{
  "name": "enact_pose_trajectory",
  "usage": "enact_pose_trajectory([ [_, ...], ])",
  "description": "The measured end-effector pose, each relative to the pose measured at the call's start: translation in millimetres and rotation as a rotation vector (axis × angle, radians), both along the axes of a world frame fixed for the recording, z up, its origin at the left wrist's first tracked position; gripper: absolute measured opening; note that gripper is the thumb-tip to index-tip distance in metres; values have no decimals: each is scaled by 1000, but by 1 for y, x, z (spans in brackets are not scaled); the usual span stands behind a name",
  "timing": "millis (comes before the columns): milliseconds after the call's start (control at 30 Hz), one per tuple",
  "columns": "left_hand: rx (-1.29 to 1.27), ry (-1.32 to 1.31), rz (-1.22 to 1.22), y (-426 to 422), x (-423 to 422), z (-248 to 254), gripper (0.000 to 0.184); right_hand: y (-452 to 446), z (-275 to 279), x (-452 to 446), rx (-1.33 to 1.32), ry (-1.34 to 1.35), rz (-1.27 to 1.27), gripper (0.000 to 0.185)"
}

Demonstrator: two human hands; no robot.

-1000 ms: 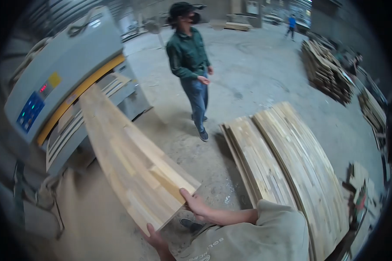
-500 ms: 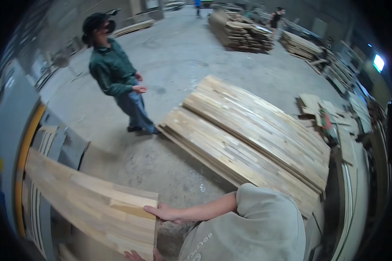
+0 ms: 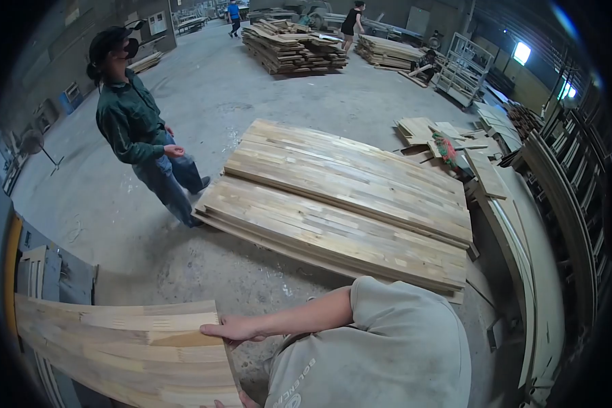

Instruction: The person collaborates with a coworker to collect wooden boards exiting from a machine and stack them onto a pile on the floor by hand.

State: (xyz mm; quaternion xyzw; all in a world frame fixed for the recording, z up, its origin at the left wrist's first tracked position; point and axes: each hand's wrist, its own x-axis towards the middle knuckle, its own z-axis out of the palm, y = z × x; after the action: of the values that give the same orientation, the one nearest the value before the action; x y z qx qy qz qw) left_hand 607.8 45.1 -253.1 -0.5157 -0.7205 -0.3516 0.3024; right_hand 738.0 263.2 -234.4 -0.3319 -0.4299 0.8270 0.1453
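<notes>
From afar, I clasp with my right hand [image 3: 234,330] the near end of a laminated board [image 3: 126,343] reaching to the machine [image 3: 75,279], my left hand [image 3: 247,401] too cropped to tell its grip.

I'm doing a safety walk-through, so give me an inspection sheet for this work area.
Surface: concrete floor, scattered with pale flecks.
Job's things: jointed wooden board, far end at the orange-edged machine; stacked panels lie nearby in two rows.
Clutter: loose wood pieces heaped beyond the panels, on the right of the picture.
Hands: right hand grips the board's near end, thumb on top; left hand mostly out of frame, grip unclear.
Cables: nothing seen clearly.
Surroundings: person in a green shirt stands beside the panels; timber pile behind.
</notes>
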Motion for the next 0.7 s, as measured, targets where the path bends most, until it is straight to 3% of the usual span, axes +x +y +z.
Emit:
enact_pose_trajectory([
  [533,32,86,-3,9,-23,-1,56,7,-21,-42,-86,62,33,67],
  [700,-10,8,-6,7,-30,-1,49,8,-38,-52,-110,85,66,65],
])
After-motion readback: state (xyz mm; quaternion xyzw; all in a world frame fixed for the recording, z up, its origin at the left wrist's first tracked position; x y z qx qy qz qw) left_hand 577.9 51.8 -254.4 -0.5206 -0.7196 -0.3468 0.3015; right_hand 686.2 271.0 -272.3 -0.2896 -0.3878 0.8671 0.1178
